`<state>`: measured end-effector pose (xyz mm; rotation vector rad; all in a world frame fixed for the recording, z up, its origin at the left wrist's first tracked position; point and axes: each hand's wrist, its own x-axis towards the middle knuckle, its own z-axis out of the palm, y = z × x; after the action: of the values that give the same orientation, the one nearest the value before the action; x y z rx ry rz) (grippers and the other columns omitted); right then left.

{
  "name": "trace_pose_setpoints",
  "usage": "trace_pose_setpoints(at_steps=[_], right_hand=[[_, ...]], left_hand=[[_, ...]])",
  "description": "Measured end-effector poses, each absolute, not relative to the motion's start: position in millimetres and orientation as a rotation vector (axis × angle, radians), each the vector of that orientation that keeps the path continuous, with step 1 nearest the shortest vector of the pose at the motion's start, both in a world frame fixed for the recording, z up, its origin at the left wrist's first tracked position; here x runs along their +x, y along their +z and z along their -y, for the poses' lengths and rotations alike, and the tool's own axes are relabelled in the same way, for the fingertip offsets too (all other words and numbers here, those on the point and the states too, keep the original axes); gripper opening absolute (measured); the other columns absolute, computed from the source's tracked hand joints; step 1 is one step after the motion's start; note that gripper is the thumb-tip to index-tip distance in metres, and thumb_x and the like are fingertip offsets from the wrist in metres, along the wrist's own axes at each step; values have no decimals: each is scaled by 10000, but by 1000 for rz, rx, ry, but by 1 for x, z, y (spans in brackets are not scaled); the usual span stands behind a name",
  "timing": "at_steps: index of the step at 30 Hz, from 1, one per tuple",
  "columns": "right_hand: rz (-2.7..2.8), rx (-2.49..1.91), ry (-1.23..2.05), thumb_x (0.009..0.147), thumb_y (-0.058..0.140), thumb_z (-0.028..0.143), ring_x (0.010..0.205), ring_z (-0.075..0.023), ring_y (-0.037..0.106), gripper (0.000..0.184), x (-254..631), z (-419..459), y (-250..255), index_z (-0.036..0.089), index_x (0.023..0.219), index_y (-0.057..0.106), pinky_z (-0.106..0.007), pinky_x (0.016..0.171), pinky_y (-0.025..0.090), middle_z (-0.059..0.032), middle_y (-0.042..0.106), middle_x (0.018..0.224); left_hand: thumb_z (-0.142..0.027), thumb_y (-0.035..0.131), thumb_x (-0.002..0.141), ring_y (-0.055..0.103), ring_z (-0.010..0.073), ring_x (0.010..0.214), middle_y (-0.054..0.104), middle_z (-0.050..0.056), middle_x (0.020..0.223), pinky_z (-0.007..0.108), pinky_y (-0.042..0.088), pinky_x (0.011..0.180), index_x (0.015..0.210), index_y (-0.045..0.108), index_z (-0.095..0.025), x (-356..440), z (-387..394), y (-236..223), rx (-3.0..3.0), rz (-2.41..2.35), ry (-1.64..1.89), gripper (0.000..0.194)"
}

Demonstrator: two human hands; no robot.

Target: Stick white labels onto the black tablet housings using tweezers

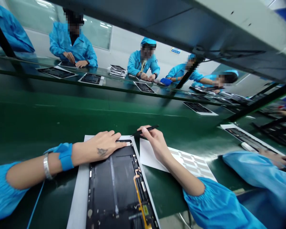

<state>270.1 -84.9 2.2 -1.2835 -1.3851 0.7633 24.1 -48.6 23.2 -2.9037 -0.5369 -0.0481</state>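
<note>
A black tablet housing (124, 178) with an orange flex cable (139, 194) and small parts along its edges lies on a white sheet (77, 194). My left hand (102, 146) rests on its top end, fingers stretched out, the index fingertip at a small white piece (128, 144) near the top right corner. In my right hand (154, 140) is a slim black pointed tool (149, 129), perhaps tweezers. Its tip points left, close to the housing's top corner. Under my right forearm lies a sheet of grey labels (193, 162).
A blue wrist strap (66, 156) trails a cord (35, 203) down my left side. A co-worker's sleeve (252, 168) is close on the right, near another housing (248, 138). Across the green bench (62, 117), several people work beside more housings (92, 78). A shelf (157, 25) hangs overhead.
</note>
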Motion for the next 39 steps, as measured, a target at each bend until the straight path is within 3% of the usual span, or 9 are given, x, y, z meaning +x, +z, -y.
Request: trace_pose_setpoints(at_steps=[4,8,11,13,17,24,30,33,39], right_hand=[[1574,-1190,629,974,510,490,888,-204,636,321,267,87,9,203,909,638,-342,851,494,-48,682,889],[2022,-1190,377,1003,455,295,798,-189,614,184,254,86,21,209,952,610,-312,747,458,-47,653,851],[2451,-1160,183,930,515,109,859,-203,601,140,238,79,30,184,908,631,-315,747,398,-68,635,904],[2655,-1161,151,894,562,66,854,-197,591,125,228,73,34,167,879,634,-308,733,358,-63,623,899],[2874,-1160,170,881,581,48,829,-180,565,114,216,65,40,149,880,633,-299,710,306,-52,603,893],[3080,-1095,79,861,541,30,747,-168,517,145,209,61,52,161,860,604,-308,691,305,-49,592,877],[3126,-1101,117,854,564,35,675,-156,498,150,232,56,56,173,811,604,-301,635,313,-36,586,826],[3024,-1223,232,868,553,37,674,-146,509,157,249,59,51,163,793,607,-281,630,341,-32,582,821],[2640,-1176,221,920,564,80,840,-185,581,193,256,85,26,177,1029,691,-308,757,396,-52,628,907]], left_hand=[[-131,391,992,565,228,854,590,88,1090,306,448,686,1478,422,-345,33,43,22,-2844,482,-64,531],[-146,415,986,583,213,822,619,72,992,289,472,671,1354,557,-270,24,41,15,-2916,499,-187,413],[-102,412,960,633,208,958,683,87,1069,312,531,819,1200,629,-169,6,39,6,-3075,488,-413,331],[-75,392,950,629,206,1111,693,100,1177,339,523,951,1197,627,-142,-4,39,0,-3152,441,-590,347],[-61,405,937,609,213,1214,681,121,1251,370,500,1039,1206,629,-117,-11,39,-7,-3188,401,-736,355],[-53,454,898,665,235,1103,727,109,1117,371,543,958,1062,671,-136,-7,42,-5,-3201,477,-701,285],[-58,422,925,613,243,1209,682,108,1259,380,500,1029,1235,625,-124,-8,40,-10,-3186,411,-682,376],[-52,420,918,625,242,1184,690,116,1239,374,501,1023,1207,640,-110,-7,39,-11,-3169,394,-673,367],[-21,421,887,645,230,1143,712,105,1193,367,521,995,1189,650,-127,-6,40,-12,-3145,403,-721,392]])
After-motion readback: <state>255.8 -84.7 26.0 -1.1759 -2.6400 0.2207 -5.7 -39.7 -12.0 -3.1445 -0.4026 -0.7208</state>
